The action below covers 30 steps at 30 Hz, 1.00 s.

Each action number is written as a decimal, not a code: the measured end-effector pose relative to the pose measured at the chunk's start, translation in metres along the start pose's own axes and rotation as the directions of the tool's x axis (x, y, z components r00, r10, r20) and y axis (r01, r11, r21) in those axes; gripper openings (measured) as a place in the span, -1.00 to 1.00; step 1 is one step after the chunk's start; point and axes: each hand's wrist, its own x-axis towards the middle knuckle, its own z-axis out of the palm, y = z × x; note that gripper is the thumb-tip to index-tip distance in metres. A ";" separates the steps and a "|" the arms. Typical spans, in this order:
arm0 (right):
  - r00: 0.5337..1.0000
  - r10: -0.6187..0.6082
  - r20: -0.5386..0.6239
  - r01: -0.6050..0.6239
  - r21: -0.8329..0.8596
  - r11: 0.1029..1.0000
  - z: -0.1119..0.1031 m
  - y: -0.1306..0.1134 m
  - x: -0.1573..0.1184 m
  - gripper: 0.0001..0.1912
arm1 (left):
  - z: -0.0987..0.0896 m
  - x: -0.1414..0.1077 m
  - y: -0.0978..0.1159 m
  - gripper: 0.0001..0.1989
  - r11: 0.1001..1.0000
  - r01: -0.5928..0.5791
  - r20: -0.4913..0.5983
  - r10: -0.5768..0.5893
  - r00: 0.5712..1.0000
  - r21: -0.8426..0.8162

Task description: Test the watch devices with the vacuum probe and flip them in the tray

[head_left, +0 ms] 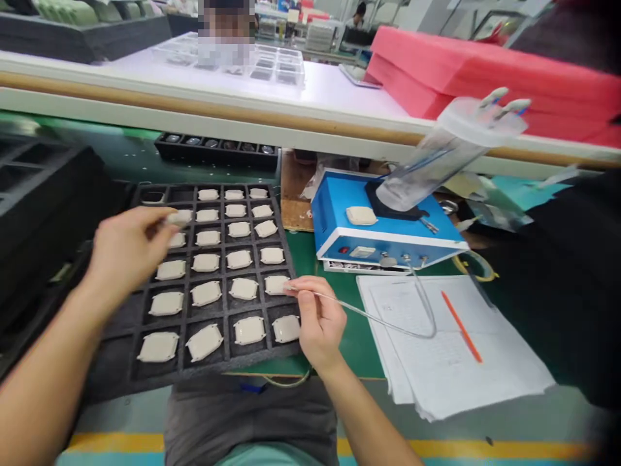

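Observation:
My left hand [123,249] pinches a pale beige, square watch-case-like piece [180,217] at the upper left of a black foam tray [213,370]. Similar pieces, such as this beige watch case [250,330], lie one to a compartment. At the tray's right edge, my right hand [323,317] is closed around the end of a thin clear tube [388,323]. Its tip is close to a piece in the right column; whether they touch I cannot tell. The tube loops back to a blue box-shaped machine [334,210] with knobs on its front.
One beige piece [361,215] and a tilted clear cylinder [422,162] sit on the machine. Papers [398,362] with an orange stick [460,327] lie at the right. Dark foam trays [43,194] stand at the left. A shelf edge [242,120] crosses behind, with red foam [485,71] on it.

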 end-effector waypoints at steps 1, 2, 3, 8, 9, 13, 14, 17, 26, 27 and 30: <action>1.000 -0.015 0.002 0.015 -0.007 1.000 -0.001 0.000 -0.001 -0.81 | 0.005 -0.023 0.020 -0.63 0.980 0.025 -0.010 -0.027 1.000 -0.198; 1.000 -0.024 -0.001 0.024 -0.009 1.000 -0.001 0.001 -0.003 -0.82 | 0.013 -0.044 0.040 -0.64 0.920 0.093 0.057 -0.077 0.995 -0.380; 1.000 -0.028 -0.004 0.028 -0.003 1.000 -0.002 0.001 -0.004 -0.82 | 0.023 -0.063 0.058 -0.63 0.839 0.182 0.121 -0.139 0.983 -0.512; 0.999 -0.042 -0.001 0.042 0.019 0.999 0.000 0.000 -0.004 -0.81 | 0.072 -0.117 0.105 -0.63 0.456 0.457 0.366 -0.278 0.888 -0.764; 0.999 -0.047 0.007 0.047 0.013 0.999 0.000 -0.001 -0.003 -0.81 | 0.077 -0.121 0.108 -0.64 0.417 0.471 0.381 -0.283 0.880 -0.777; 0.998 -0.049 0.029 0.050 -0.017 0.999 0.000 -0.005 0.001 -0.83 | 0.082 -0.124 0.108 -0.66 0.378 0.460 0.376 -0.277 0.884 -0.803; 0.998 -0.047 0.031 0.047 -0.020 0.999 -0.001 -0.006 0.001 -0.83 | 0.082 -0.123 0.108 -0.67 0.383 0.451 0.369 -0.270 0.889 -0.806; 0.999 -0.032 0.035 0.032 -0.010 0.999 -0.001 -0.007 0.002 -0.83 | 0.081 -0.123 0.107 -0.70 0.399 0.429 0.354 -0.251 0.901 -0.810; 0.999 -0.033 0.039 0.033 0.005 0.999 -0.002 -0.007 0.002 -0.81 | 0.082 -0.125 0.109 -0.76 0.404 0.393 0.323 -0.230 0.918 -0.826; 0.999 -0.030 0.040 0.030 0.003 1.000 -0.002 -0.007 0.002 -0.81 | 0.082 -0.125 0.109 -0.76 0.404 0.392 0.322 -0.231 0.918 -0.827; 0.999 -0.026 0.040 0.027 -0.015 1.000 -0.002 -0.007 0.002 -0.84 | 0.082 -0.125 0.109 -0.77 0.405 0.391 0.320 -0.233 0.918 -0.827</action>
